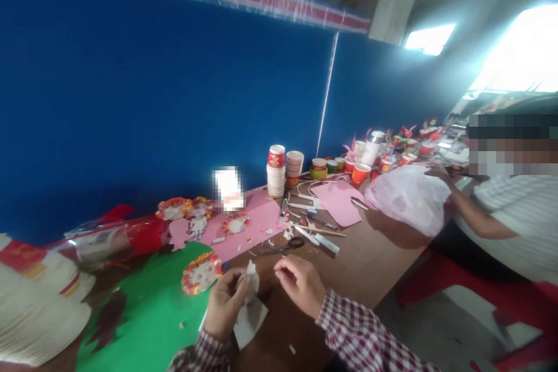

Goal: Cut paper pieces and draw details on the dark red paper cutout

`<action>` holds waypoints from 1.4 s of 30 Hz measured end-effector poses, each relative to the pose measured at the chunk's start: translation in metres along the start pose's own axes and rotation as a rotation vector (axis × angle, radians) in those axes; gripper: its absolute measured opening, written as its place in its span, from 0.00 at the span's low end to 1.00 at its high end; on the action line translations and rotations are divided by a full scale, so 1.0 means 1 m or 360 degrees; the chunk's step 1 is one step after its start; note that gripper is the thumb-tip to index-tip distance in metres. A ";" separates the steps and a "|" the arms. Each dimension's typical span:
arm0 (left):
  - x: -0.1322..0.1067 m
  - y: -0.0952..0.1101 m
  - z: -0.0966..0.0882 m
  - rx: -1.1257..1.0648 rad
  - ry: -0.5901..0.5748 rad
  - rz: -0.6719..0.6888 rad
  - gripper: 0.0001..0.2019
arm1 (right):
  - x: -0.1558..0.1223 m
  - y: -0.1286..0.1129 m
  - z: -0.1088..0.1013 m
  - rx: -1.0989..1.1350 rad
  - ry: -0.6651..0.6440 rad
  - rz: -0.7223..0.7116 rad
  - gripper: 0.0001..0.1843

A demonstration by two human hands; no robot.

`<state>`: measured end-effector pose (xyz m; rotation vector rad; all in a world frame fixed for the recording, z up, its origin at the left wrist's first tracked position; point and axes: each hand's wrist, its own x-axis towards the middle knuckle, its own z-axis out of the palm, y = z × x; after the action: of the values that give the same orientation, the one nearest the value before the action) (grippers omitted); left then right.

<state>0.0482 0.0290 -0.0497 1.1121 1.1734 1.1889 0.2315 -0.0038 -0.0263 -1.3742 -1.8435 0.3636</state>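
Low over the brown table, my left hand (224,305) is closed on a small white paper piece (251,274) that sticks up between thumb and fingers. Just to its right, my right hand (303,288) has its fingertips pinched together; whatever they hold is too small to make out. A larger white paper sheet (249,325) shows beneath my left hand. Scissors (294,243) with dark handles lie beyond my hands. Left of my left hand, a red and yellow patterned paper cup cut open into a ring (201,273) rests on green paper (152,314).
Pink sheets (337,200), paper scraps and a white cutter (326,244) lie farther back. Stacked paper cups (276,171) stand by the blue wall (174,87). White paper plates (39,314) are at left. At right a person (514,203) sits by a plastic bag (410,197).
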 end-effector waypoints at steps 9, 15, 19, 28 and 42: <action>0.003 -0.006 -0.002 -0.0070 -0.0118 0.0096 0.20 | -0.016 0.078 -0.072 -0.0444 0.0264 0.0539 0.14; 0.003 -0.005 -0.003 -0.0046 -0.0098 0.0123 0.20 | -0.017 0.099 -0.076 -0.0191 0.0296 0.0677 0.10; 0.001 0.002 -0.005 0.0006 -0.0144 0.0148 0.19 | -0.018 0.086 -0.079 0.0203 0.0248 0.0693 0.17; -0.018 0.024 0.013 0.0206 -0.0388 0.0189 0.14 | -0.030 0.053 -0.080 0.0859 0.0063 0.0663 0.17; -0.047 0.059 0.061 0.0108 -0.0677 0.0290 0.08 | -0.046 0.026 -0.070 0.0994 -0.0382 0.0439 0.18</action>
<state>0.1040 -0.0152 0.0170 1.4638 0.8014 0.9863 0.3049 -0.0511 -0.0169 -1.1656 -1.5206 1.1810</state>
